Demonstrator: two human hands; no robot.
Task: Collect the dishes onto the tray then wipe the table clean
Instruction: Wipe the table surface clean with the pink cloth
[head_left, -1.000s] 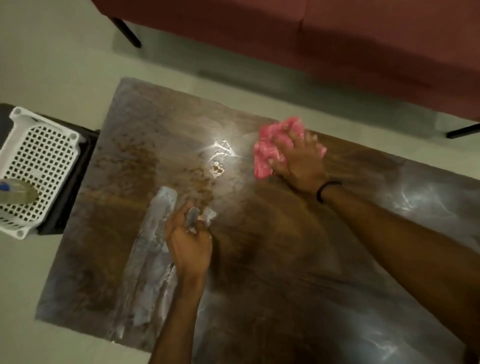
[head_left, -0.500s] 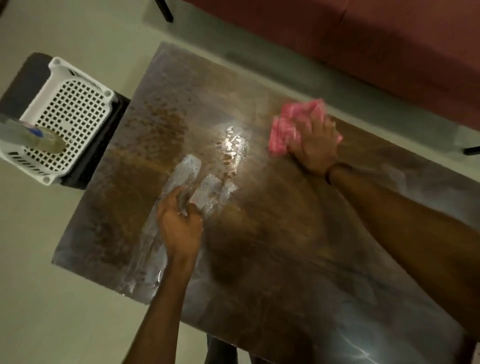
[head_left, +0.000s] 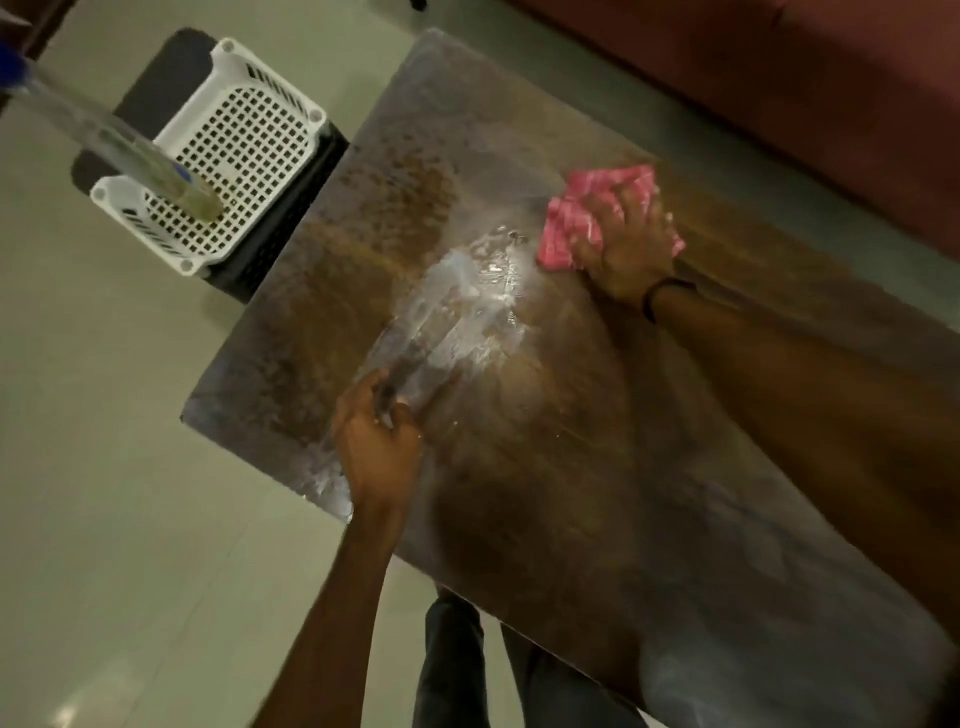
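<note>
Cloth (head_left: 563, 228), pink and bunched, is lying on the far part of the surface (head_left: 571, 493). Its long axis is running from near-left to far-right, and its loose end is pointing at a wet streak (head_left: 462, 306) just beside it. The right hand (head_left: 631, 244) is gripping the cloth from above with curled fingers and pressing it down. The streak is stretching from the cloth toward the left hand (head_left: 382, 447), which is resting on the surface at the streak's near end. Its fingers are curling, but whether they are holding anything I cannot tell. A white basket (head_left: 244, 140) is sitting off the surface's left end, with a blurred bottle (head_left: 130, 150) leaning out of it to the far left.
</note>
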